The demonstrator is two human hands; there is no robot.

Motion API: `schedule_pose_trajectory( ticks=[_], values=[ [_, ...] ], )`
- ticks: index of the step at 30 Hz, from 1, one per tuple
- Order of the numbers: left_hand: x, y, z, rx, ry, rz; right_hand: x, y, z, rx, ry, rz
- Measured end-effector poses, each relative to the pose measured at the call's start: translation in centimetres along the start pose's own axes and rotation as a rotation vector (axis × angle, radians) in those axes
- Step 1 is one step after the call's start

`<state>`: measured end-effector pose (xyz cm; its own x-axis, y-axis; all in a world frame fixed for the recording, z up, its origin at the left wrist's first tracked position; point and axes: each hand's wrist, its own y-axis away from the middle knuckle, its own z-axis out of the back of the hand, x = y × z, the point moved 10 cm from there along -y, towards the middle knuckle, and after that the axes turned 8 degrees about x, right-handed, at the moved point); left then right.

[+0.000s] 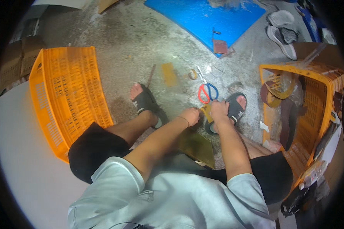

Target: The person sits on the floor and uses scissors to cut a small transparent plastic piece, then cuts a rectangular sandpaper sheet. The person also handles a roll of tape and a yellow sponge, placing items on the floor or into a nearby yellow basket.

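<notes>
My left hand (190, 116) and my right hand (219, 111) are close together between my feet, both with fingers closed. A small yellow-brown piece of sheet material (206, 112) is stretched between them, gripped at either side. Its exact kind is unclear, and the fingers hide its ends. Just beyond my hands, scissors (203, 81) with one red and one blue handle loop lie on the floor, blades pointing away. Near the blades rests a curled yellow-brown strip (193, 74). A flat yellowish rectangle (169, 74) and a thin dark strip (151, 75) are farther left.
Orange plastic crates stand at my left (70, 95) and right (311, 114); the right one holds curled brown strips (275, 95). A dark yellow board (197, 147) sits between my legs. Ahead are a blue mat (206, 19), a reddish-brown square (220, 46) and shoe soles (282, 42).
</notes>
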<state>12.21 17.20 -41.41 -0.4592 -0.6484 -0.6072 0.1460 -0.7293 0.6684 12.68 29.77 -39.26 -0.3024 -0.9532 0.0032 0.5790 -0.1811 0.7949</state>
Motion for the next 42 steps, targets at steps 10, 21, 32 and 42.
schedule_pose_trajectory(
  ticks=[10,21,32,42],
  values=[
    [8.7,4.9,8.0,-0.162,0.014,0.282,0.1,-1.5,-3.4,0.011,-0.247,-0.036],
    [22.6,6.1,8.3,-0.811,0.916,1.019,2.4,-3.7,-0.5,0.092,-1.014,0.326],
    [19.4,9.6,22.2,-1.024,0.656,0.464,3.0,-3.6,2.9,0.119,-0.508,0.256],
    [0.9,26.0,46.0,-1.022,0.301,-0.282,10.5,7.4,41.0,-0.627,-1.341,0.758]
  ],
)
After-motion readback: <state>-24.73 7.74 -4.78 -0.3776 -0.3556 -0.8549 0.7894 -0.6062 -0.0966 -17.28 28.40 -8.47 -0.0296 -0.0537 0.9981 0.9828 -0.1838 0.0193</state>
